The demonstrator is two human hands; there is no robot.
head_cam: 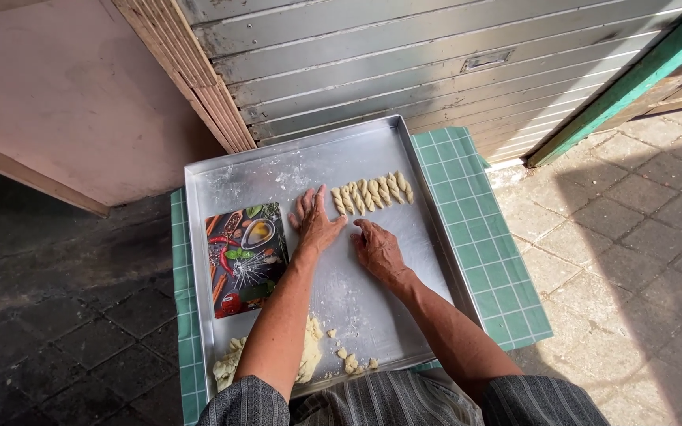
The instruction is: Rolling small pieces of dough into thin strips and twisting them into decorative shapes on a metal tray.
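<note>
My L hand [315,223] + R hand [376,248] flat on floured metal tray [424,237], just below twisted dough row [372,192]; dough lump [308,359] near edge.

No packages, signs or screens in view. One small rectangular metal label plate [487,60], grey, sits on the grey shutter [404,55] behind the tray [199,181]; its markings unreadable.
</note>
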